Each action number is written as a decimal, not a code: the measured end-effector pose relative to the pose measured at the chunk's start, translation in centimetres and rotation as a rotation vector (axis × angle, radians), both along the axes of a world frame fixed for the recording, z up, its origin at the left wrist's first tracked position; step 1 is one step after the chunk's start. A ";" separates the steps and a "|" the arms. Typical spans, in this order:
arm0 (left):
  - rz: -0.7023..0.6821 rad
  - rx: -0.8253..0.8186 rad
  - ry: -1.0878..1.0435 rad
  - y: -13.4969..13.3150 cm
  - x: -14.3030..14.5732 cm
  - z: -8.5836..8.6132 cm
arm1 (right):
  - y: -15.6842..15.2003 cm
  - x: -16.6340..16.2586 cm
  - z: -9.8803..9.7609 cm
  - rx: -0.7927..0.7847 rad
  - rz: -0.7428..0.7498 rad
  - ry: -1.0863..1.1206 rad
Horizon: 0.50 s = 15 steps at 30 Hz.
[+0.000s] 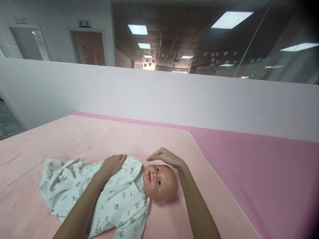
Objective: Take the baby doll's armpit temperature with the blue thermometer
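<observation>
A baby doll (pixel 163 181) lies on its back across a peach blanket (pixel 82 132), its head to the right. It wears a pale printed sleep suit (pixel 124 199), and the lower part of the garment spreads to the left. My left hand (pixel 113 165) rests flat on the doll's far side at the chest, fingers stretched out. Beside the far side of the doll's head, my right hand (pixel 165 156) is bent at the wrist with fingers extended and nothing in them. Whether its fingers touch the head, I cannot tell.
Pink sheeting (pixel 239 159) shows beyond the blanket's right and far edges. A low white wall (pixel 154 96) borders the far side. Above it, a glass pane (pixel 189 39) carries heart stickers and ceiling light reflections. A doorway (pixel 90 48) stands at the back left.
</observation>
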<state>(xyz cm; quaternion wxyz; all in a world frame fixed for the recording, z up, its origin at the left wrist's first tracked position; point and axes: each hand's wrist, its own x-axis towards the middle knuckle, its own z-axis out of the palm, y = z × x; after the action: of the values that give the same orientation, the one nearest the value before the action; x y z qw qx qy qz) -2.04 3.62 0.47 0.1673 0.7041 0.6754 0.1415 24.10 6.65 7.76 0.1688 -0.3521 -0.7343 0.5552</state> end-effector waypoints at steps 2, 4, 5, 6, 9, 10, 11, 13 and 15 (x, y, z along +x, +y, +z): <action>0.002 0.000 0.005 0.0 0.0 0.0 | -0.1 0.2 -0.1 -0.033 0.064 -0.023; 0.003 0.001 0.010 0.0 0.0 0.0 | -0.2 0.3 0.0 -0.054 0.095 -0.041; 0.003 0.003 0.012 0.0 0.0 0.0 | -0.2 0.3 0.0 -0.054 0.092 -0.047; 0.001 0.004 0.014 0.0 0.0 0.0 | -0.3 0.4 0.1 -0.054 0.084 -0.050; -0.006 0.011 0.017 0.0 0.0 0.0 | -0.3 0.3 0.3 -0.054 0.048 -0.011; -0.006 0.013 0.017 -0.1 0.1 0.0 | -0.3 0.2 0.3 -0.053 0.033 0.021; -0.006 0.014 0.017 -0.1 0.1 0.1 | -0.2 0.2 0.3 -0.055 0.021 0.058; -0.004 0.017 0.018 -0.1 0.1 0.2 | -0.2 0.1 0.3 -0.078 0.022 0.114; -0.002 0.019 0.019 -0.1 0.1 0.2 | -0.3 0.1 0.3 -0.120 0.064 0.127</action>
<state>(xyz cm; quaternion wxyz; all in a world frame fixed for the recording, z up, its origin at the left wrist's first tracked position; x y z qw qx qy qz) -1.93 3.50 0.66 0.1542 0.7077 0.6749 0.1412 24.17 6.39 8.06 0.1758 -0.3022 -0.6982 0.6247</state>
